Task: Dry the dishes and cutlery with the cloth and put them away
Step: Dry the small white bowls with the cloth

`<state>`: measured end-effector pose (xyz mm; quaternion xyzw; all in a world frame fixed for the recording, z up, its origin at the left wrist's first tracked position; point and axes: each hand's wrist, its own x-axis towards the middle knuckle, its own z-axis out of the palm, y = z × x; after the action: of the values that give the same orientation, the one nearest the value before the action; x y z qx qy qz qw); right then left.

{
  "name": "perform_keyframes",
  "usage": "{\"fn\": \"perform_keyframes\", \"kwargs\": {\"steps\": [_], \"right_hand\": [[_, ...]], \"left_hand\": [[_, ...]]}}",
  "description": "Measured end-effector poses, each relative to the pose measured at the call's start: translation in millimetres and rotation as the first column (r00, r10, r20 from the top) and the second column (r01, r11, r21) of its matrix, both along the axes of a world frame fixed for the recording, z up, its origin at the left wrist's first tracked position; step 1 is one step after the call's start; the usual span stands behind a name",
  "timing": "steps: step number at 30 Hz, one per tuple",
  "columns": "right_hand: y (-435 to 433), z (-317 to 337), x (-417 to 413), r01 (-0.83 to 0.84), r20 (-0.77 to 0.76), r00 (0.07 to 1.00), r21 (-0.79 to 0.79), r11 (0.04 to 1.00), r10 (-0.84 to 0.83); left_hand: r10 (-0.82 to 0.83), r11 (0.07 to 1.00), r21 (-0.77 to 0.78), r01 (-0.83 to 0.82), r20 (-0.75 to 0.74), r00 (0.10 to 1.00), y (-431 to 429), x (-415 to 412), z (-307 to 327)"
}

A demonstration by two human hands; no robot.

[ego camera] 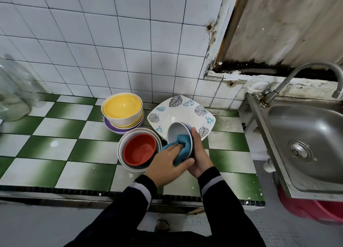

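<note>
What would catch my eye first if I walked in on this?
The hands, front and centre: the left hand holds a teal cloth inside a tilted pale bowl that the right hand grips. Just left, a red bowl nests in white ones, with a yellow bowl behind, on a green-and-white chequered counter. A steel sink sits at the right.

A grey-white bowl (177, 132) tilts on its edge, dark outside, a teal cloth (183, 142) bunched inside it beneath the fingers (172, 148).
</note>
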<state>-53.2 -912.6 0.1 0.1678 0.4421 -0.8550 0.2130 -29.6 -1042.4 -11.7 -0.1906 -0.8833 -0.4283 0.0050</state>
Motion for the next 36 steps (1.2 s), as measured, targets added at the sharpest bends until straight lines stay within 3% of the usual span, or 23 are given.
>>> {"fn": "perform_keyframes", "kwargs": {"steps": [3, 6, 9, 10, 12, 14, 16, 21, 25, 28, 30, 33, 36], "right_hand": [[1, 2, -3, -0.061, -0.010, 0.998, 0.043, 0.997, 0.061], [4, 4, -4, -0.090, 0.046, 0.995, 0.047, 0.995, 0.088], [15, -4, -5, -0.026, 0.112, 0.993, -0.126, 0.992, 0.040], [17, -4, -5, -0.002, 0.139, 0.990, -0.172, 0.985, 0.026], [17, -4, -5, -0.005, 0.159, 0.986, -0.263, 0.965, 0.048], [15, -5, -2, -0.030, 0.130, 0.989, -0.333, 0.943, 0.077], [19, -5, -2, 0.014, 0.100, 0.995, -0.368, 0.930, 0.024], [29, 2, -4, 0.119, 0.014, 0.992, -0.448, 0.886, -0.126], [28, 10, -5, 0.150, -0.051, 0.978, -0.495, 0.856, -0.200], [24, 18, -8, 0.224, -0.074, 0.956, -0.433, 0.873, -0.282], [20, 20, -10, 0.300, -0.092, 0.933, -0.328, 0.896, -0.347], [10, 19, -10, 0.355, -0.188, 0.915, -0.041, 0.934, -0.357], [-6, 22, -6, 0.266, -0.324, 0.928, 0.232, 0.935, -0.184]], "left_hand": [[0.179, 0.983, 0.052, -0.174, -0.101, 0.979, 13, 12, -6], [0.227, 0.961, 0.167, -0.220, -0.018, 0.974, 13, 18, -5], [0.193, 0.898, 0.363, -0.251, 0.187, 0.963, 5, 11, 16], [0.156, 0.833, 0.470, -0.293, 0.308, 0.939, 3, 8, 26], [-0.044, 0.607, 0.682, -0.408, 0.541, 0.840, 0, 3, 39], [-0.237, 0.408, 0.764, -0.501, 0.618, 0.750, -4, -1, 39], [-0.323, 0.319, 0.783, -0.535, 0.620, 0.715, -9, -4, 37], [-0.318, 0.249, 0.777, -0.578, 0.629, 0.709, -23, -6, 27], [-0.077, 0.249, 0.663, -0.706, 0.740, 0.669, -21, -11, 22], [0.185, 0.123, 0.599, -0.792, 0.770, 0.611, -19, -15, 19], [0.333, 0.202, 0.630, -0.750, 0.676, 0.657, -15, -11, 28], [0.385, 0.500, 0.669, -0.550, 0.398, 0.833, -2, 0, 46], [0.299, 0.798, 0.497, -0.339, 0.161, 0.940, 10, -1, 48]]}}
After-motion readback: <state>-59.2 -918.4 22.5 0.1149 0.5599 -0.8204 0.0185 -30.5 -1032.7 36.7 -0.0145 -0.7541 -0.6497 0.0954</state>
